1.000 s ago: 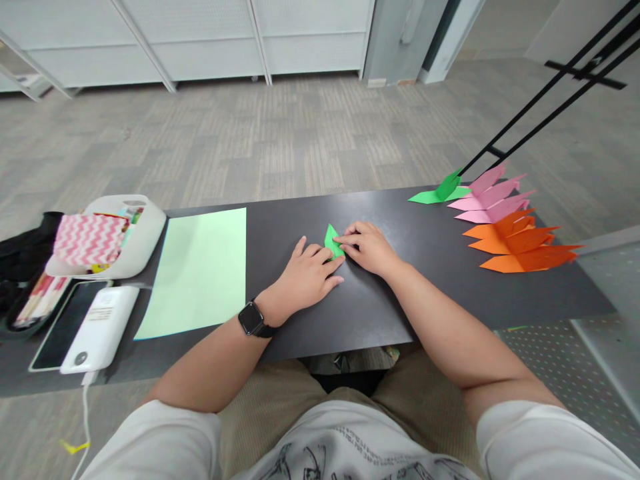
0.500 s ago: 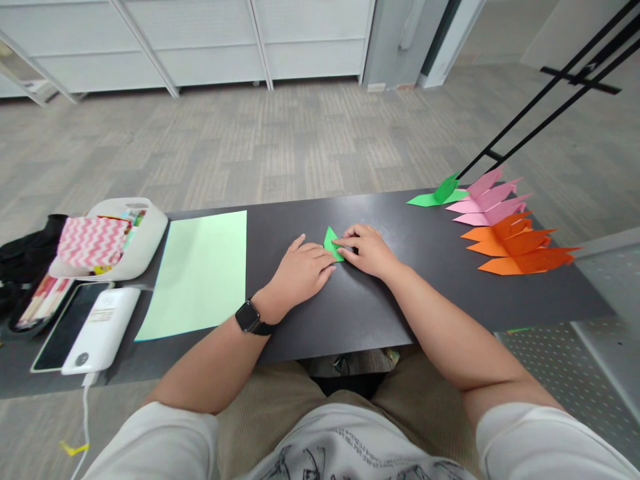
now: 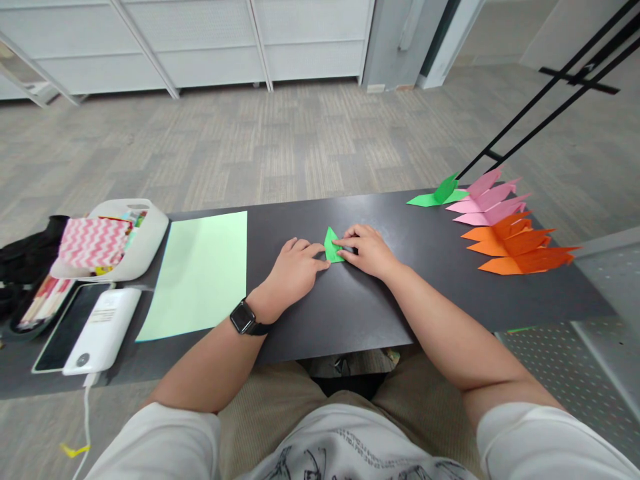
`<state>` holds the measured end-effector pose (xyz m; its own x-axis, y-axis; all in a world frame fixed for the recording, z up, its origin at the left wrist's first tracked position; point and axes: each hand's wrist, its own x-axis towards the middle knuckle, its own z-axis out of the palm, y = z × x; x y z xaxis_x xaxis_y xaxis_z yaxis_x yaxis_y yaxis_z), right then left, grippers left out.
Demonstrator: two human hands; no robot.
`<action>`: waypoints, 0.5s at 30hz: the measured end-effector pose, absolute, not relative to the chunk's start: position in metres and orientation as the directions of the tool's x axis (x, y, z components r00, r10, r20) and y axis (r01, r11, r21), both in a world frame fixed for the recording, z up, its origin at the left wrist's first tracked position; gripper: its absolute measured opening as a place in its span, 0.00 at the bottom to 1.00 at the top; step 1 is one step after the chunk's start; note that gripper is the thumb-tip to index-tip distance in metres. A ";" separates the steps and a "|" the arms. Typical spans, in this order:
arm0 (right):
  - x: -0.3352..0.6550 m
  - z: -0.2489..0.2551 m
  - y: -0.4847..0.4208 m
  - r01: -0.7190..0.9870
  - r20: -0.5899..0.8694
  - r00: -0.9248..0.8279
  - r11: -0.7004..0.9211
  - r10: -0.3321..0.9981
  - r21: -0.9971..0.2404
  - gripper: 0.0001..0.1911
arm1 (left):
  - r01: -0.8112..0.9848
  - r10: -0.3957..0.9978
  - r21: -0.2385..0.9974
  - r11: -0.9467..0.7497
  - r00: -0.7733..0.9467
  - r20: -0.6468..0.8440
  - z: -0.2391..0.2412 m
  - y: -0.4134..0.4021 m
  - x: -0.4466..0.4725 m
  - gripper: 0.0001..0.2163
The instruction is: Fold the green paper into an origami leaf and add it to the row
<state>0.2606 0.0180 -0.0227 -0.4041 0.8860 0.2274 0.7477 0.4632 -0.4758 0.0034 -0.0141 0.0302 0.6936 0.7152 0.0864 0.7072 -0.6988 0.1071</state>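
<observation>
A small folded green paper piece (image 3: pixel 331 244) lies on the dark table (image 3: pixel 410 293) between my hands. My left hand (image 3: pixel 290 272), with a black watch at the wrist, rests on the table with fingers curled and fingertips at the piece's left edge. My right hand (image 3: pixel 367 250) lies over the piece's right side with fingers pressed down on it. Most of the piece is hidden under my right fingers.
A light green sheet (image 3: pixel 200 272) lies to the left. Farther left are a white basket (image 3: pixel 137 250) with a pink zigzag pouch, a power bank (image 3: pixel 100 330) and a phone (image 3: pixel 63 328). Folded green (image 3: pixel 434 195), pink (image 3: pixel 487 199) and orange pieces (image 3: pixel 517 248) lie at the right.
My left hand has slid back off the green piece toward the left and curled its fingers. My right hand has stayed on the piece.
</observation>
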 end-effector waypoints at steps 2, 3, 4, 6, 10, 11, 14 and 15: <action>0.261 -0.023 0.018 0.747 0.228 -0.405 0.464 0.886 -0.475 0.15 | 0.715 0.724 0.120 -0.689 0.684 0.087 0.031 -0.014 0.004 0.21; 0.261 -0.024 0.019 0.747 0.227 -0.407 0.466 0.885 -0.475 0.15 | 0.716 0.727 0.127 -0.686 0.680 0.096 0.031 -0.013 0.004 0.21; 0.261 -0.024 0.019 0.746 0.226 -0.411 0.468 0.883 -0.473 0.15 | 0.717 0.729 0.131 -0.685 0.676 0.110 0.031 -0.012 0.004 0.21; 0.262 -0.025 0.020 0.747 0.225 -0.415 0.472 0.881 -0.469 0.15 | 0.717 0.729 0.132 -0.684 0.670 0.141 0.032 -0.012 0.004 0.21; 0.262 -0.027 0.020 0.744 0.231 -0.420 0.478 0.878 -0.467 0.16 | 0.716 0.724 0.104 -0.690 0.679 0.124 0.034 -0.014 0.005 0.21; 0.262 -0.027 0.020 0.743 0.233 -0.420 0.480 0.877 -0.467 0.16 | 0.716 0.723 0.099 -0.691 0.683 0.109 0.035 -0.015 0.005 0.20; 0.262 -0.026 0.019 0.747 0.239 -0.416 0.480 0.877 -0.461 0.15 | 0.714 0.723 0.115 -0.690 0.683 0.099 0.035 -0.015 0.005 0.19; 0.262 -0.025 0.019 0.750 0.240 -0.414 0.479 0.878 -0.457 0.15 | 0.712 0.725 0.132 -0.689 0.680 0.111 0.034 -0.014 0.005 0.18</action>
<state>0.2618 0.0188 -0.0255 -0.4138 0.8780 0.2405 0.7495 0.4785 -0.4574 0.0051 -0.0143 0.0339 0.6802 0.7245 0.1109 0.7124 -0.6891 0.1323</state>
